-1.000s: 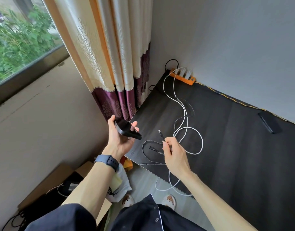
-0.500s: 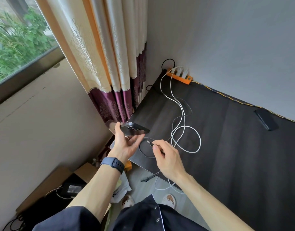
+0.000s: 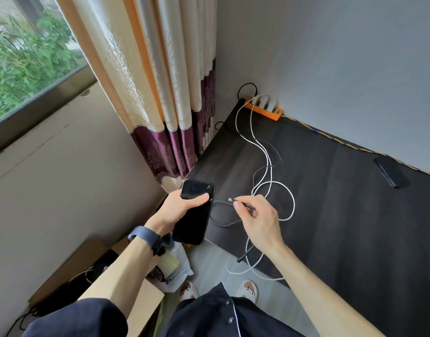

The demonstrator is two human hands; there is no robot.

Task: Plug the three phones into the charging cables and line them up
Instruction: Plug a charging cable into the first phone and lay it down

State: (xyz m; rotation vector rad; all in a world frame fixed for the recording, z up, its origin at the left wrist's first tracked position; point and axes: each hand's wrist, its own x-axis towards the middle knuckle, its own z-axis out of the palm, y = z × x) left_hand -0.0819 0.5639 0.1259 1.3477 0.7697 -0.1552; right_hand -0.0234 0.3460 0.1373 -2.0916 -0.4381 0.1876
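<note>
My left hand (image 3: 178, 207) grips a black phone (image 3: 193, 220), screen up, over the near left corner of the dark table (image 3: 343, 215). My right hand (image 3: 259, 221) pinches the plug end of a dark braided cable (image 3: 221, 223), its metal tip pointing left a short gap from the phone. White charging cables (image 3: 285, 188) loop across the table from an orange power strip (image 3: 264, 109) at the far corner. A second black phone (image 3: 391, 171) lies by the wall at the far right. A third phone is not in view.
A cream and purple curtain (image 3: 160, 93) hangs left of the table. Below the table edge on the floor are a cardboard box (image 3: 70, 266), a white bag (image 3: 175, 271) and my slippers (image 3: 248, 289). Another dark cable end (image 3: 244, 255) dangles off the table's front edge.
My left hand turned the phone from edge-on to flat with its screen up and lowered it. My right hand brought the dark cable's plug up toward the phone.
</note>
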